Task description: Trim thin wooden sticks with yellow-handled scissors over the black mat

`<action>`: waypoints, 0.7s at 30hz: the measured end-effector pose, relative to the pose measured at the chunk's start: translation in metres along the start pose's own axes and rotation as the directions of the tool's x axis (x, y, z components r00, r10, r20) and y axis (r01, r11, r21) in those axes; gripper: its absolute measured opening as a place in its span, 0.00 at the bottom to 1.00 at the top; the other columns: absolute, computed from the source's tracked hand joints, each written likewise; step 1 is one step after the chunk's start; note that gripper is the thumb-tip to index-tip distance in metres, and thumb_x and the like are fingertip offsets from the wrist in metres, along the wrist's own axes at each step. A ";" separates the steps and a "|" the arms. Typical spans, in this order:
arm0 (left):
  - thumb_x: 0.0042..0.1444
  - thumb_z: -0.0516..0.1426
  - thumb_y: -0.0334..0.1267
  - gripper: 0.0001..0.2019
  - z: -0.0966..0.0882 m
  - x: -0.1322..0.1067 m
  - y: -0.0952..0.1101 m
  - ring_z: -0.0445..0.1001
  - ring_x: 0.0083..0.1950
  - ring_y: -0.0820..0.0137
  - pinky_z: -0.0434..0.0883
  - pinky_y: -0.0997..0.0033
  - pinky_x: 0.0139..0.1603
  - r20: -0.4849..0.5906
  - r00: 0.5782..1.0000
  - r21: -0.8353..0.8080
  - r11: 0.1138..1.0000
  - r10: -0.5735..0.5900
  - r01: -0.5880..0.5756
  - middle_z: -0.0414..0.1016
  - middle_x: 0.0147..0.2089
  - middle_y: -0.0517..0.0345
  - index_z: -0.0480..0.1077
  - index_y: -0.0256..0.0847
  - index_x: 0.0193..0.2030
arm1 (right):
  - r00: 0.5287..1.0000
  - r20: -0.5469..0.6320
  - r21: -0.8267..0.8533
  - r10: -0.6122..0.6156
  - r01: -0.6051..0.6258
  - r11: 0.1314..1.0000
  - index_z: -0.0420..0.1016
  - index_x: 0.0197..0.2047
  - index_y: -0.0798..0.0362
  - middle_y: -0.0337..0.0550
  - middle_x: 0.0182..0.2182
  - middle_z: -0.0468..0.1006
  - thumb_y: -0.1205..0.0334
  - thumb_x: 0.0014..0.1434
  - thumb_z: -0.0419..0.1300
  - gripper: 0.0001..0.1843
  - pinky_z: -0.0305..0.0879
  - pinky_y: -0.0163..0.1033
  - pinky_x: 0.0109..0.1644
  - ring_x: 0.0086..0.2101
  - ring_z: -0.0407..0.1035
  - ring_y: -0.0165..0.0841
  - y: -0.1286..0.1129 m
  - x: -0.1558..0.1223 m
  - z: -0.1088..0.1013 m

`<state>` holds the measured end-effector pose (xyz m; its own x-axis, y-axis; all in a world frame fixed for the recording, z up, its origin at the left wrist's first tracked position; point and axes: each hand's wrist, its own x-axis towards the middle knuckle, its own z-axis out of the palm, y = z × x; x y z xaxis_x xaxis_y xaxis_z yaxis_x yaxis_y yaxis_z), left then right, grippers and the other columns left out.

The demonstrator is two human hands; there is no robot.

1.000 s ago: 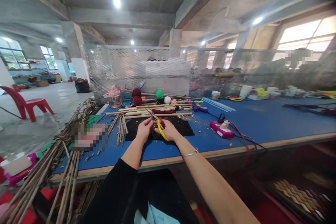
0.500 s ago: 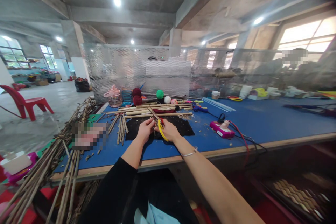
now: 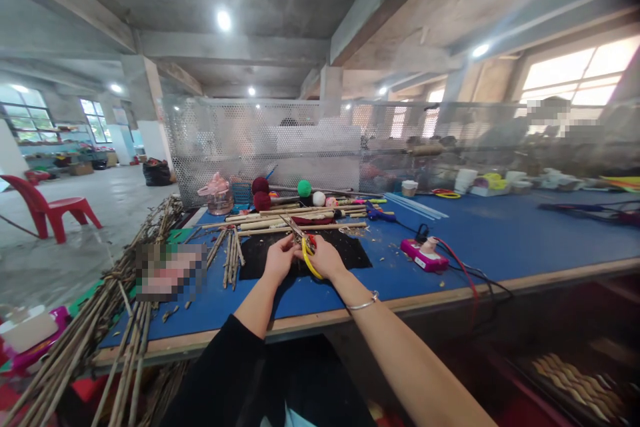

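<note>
I see the right hand (image 3: pixel 327 259) gripping yellow-handled scissors (image 3: pixel 307 256), their blades (image 3: pixel 295 225) pointing toward eleven o'clock over a black cloth (image 3: pixel 353 251). At nine o'clock beside it is the left hand (image 3: pixel 278 259), fingers bent; I can't tell what, if anything, it pinches. At three o'clock from both sits a magenta power strip (image 3: pixel 417 255), its pale label (image 3: pixel 421 265) too small for me to read; short sticks (image 3: pixel 231 259) lie at nine o'clock.

Two hands (image 3: pixel 278 259) (image 3: pixel 327 259); one pair of scissors (image 3: pixel 305 251); two maroon balls (image 3: pixel 261 185)
</note>
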<state>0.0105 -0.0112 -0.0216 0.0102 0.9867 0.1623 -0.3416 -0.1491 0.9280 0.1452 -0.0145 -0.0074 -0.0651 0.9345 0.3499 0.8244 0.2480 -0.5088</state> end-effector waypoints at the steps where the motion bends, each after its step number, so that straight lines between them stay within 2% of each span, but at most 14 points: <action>1: 0.35 0.64 0.37 0.28 0.000 0.000 0.000 0.68 0.27 0.75 0.66 0.76 0.29 0.018 1.000 -0.001 1.000 0.011 -0.011 0.74 0.33 0.54 0.69 0.36 0.48 | 1.000 -0.017 0.013 0.010 -0.010 1.000 0.65 0.41 0.54 0.46 0.33 0.74 0.42 0.42 0.60 0.29 0.56 0.34 0.32 0.34 0.69 0.36 0.000 0.000 0.000; 4: 0.35 0.64 0.38 0.30 0.001 -0.001 0.000 0.67 0.25 0.77 0.65 0.77 0.26 0.005 1.000 -0.014 1.000 0.016 -0.015 0.73 0.32 0.55 0.68 0.36 0.49 | 0.999 -0.046 0.030 0.021 -0.019 0.999 0.66 0.39 0.54 0.45 0.31 0.74 0.45 0.42 0.61 0.26 0.57 0.34 0.32 0.33 0.69 0.36 -0.003 -0.001 -0.002; 9: 0.33 0.65 0.38 0.29 0.004 -0.003 0.001 0.66 0.24 0.78 0.64 0.77 0.26 0.010 1.000 -0.047 0.999 -0.016 0.016 0.72 0.29 0.56 0.69 0.36 0.47 | 0.994 -0.027 0.154 -0.106 0.109 0.982 0.66 0.42 0.51 0.42 0.37 0.72 0.52 0.44 0.61 0.22 0.59 0.34 0.37 0.36 0.67 0.33 -0.008 -0.003 -0.005; 13: 0.32 0.65 0.38 0.28 0.005 -0.004 0.002 0.65 0.24 0.78 0.64 0.77 0.26 0.021 1.000 -0.042 0.999 -0.001 0.002 0.71 0.26 0.58 0.70 0.35 0.46 | 0.987 -0.028 0.189 -0.157 0.160 0.969 0.65 0.44 0.53 0.44 0.39 0.71 0.53 0.45 0.60 0.22 0.59 0.35 0.40 0.38 0.66 0.33 -0.008 -0.003 -0.005; 17: 0.32 0.65 0.39 0.30 0.006 -0.005 0.003 0.63 0.22 0.79 0.63 0.78 0.24 0.014 1.000 -0.023 1.000 0.002 -0.001 0.71 0.25 0.59 0.69 0.33 0.47 | 0.994 0.022 0.145 -0.103 0.099 0.985 0.63 0.45 0.52 0.44 0.37 0.72 0.51 0.47 0.59 0.23 0.58 0.34 0.37 0.37 0.67 0.34 -0.008 -0.004 -0.006; 21: 0.32 0.65 0.38 0.31 0.005 -0.005 0.003 0.62 0.21 0.79 0.62 0.77 0.24 0.005 1.000 -0.012 1.000 0.011 -0.011 0.72 0.27 0.57 0.69 0.32 0.48 | 0.997 0.065 0.019 -0.030 0.029 0.999 0.62 0.42 0.52 0.45 0.33 0.73 0.46 0.47 0.57 0.24 0.56 0.34 0.32 0.34 0.69 0.36 -0.008 -0.004 -0.006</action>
<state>0.0142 -0.0168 -0.0178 0.0111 0.9847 0.1740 -0.3529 -0.1589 0.9221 0.1422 -0.0222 0.0000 -0.1265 0.9413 0.3131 0.8114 0.2798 -0.5132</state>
